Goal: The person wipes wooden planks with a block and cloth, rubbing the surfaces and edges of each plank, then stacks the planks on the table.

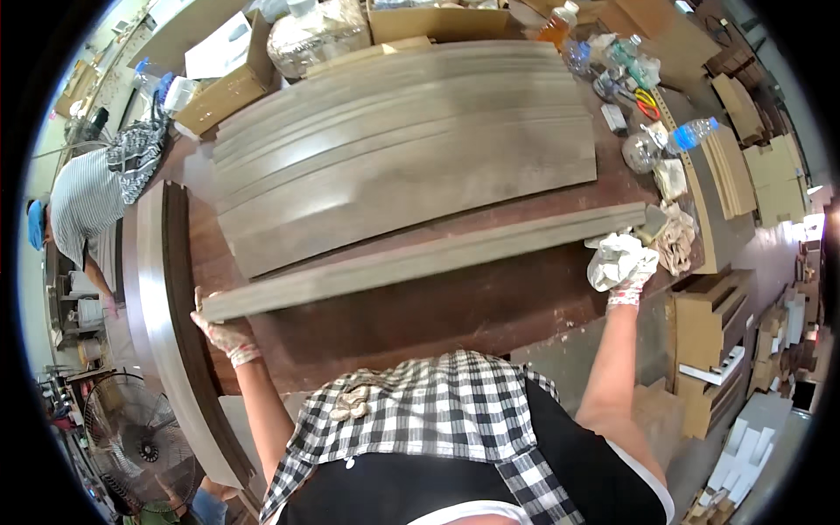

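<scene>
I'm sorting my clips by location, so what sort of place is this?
Probably a workshop or small factory: flat grey boards lie stacked on a large brown worktable, cardboard is piled at the right, and a big floor fan stands at the lower left.

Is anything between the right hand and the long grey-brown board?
Yes: a crumpled white cloth bunched in the right hand, between it and the long grey-brown board near its right end. Nothing visible blocks the left hand.
</scene>
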Demonstrator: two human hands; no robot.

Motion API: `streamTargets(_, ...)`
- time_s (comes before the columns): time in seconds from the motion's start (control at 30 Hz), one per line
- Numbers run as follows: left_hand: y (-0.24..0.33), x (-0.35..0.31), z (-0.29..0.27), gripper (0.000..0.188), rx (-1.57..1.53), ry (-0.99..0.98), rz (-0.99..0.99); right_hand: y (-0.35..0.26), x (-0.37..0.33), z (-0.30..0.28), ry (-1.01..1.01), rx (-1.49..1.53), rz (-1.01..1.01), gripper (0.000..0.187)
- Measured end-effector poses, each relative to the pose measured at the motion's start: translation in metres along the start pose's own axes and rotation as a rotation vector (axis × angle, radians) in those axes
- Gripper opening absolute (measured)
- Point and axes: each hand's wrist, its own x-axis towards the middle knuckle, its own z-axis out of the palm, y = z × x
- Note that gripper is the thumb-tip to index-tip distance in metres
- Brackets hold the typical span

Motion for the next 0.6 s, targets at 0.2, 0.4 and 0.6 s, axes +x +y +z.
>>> streamTargets(0.2,0.006,-0.037,-0.073,0.039,-0.297,-0.266,-0.075,-0.066,-0.02,-0.054,-0.666,-0.321,0.231,0.029)
streamTargets(0.4,0.004,-0.045,-0.062,0.045,-0.22,-0.091,-0.15,0.039,-0.105,0.031,-0.348,0.518,0.476,0.035)
streamTargets(0.6,0.065,-0.048,-0.069,0.036,0.452,-0.059,-0.278,0.027,-0.059,-0.059,0.014,1.91,1.138,0.03)
